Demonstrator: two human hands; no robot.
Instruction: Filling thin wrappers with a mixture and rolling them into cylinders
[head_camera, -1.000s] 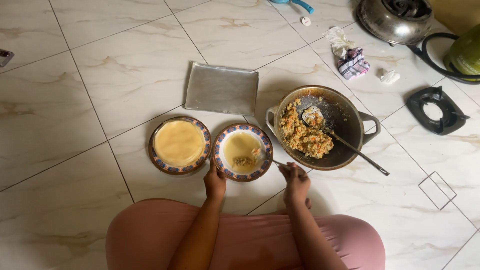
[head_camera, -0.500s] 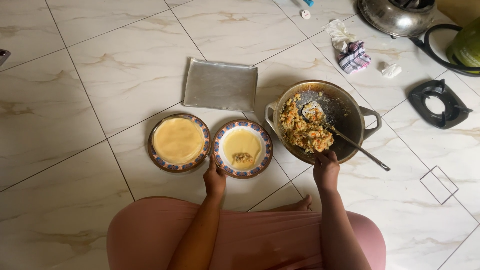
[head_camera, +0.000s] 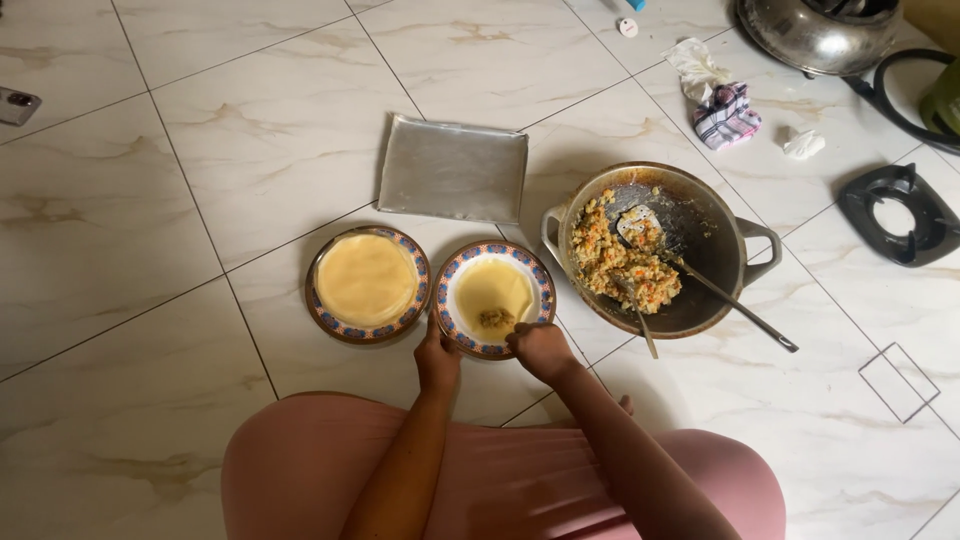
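On the marble floor (head_camera: 250, 150), I read the filling step: my left hand (head_camera: 437, 360) grips the plate (head_camera: 450, 318) rim, right hand (head_camera: 540, 348) pinched beside the filling (head_camera: 495, 319) on the wrapper (head_camera: 492, 285); folding probably needs both hands.

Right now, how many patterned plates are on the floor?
2. One patterned plate lies on the left with a stack of pale wrappers; the second sits right beside it, holding one wrapper with a dab of filling, the left hand and right hand at its near rim.
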